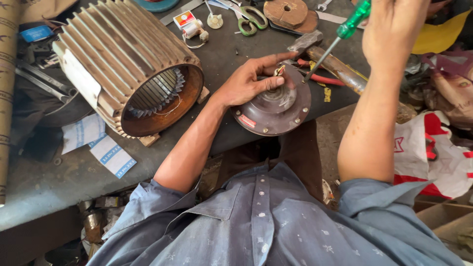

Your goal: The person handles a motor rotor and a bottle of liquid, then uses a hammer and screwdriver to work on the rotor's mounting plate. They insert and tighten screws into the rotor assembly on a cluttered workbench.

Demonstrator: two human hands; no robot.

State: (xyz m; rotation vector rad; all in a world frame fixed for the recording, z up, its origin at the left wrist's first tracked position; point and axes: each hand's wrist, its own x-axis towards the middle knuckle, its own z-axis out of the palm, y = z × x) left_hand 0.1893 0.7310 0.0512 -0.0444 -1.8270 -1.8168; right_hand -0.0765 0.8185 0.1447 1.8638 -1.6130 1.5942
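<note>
A round brown motor end cover (276, 106) with bolts around its rim rests at the edge of the dark workbench (44, 182). My left hand (251, 79) lies on top of it, fingers pinching a small metal part near its far edge. My right hand (394, 29) is raised above and grips a green-handled screwdriver (340, 34). Its tip touches the cover's far rim, just right of my left fingers.
A large ribbed motor housing (123, 64) lies on its side at left, propped on wood blocks. Green-handled scissors (252, 20), a hammer (330, 61), red-handled pliers (322, 79), a wooden disc (288, 12) and small boxes lie at the back. Paper slips (111, 155) sit near the front. Plastic bags (433, 148) are at right.
</note>
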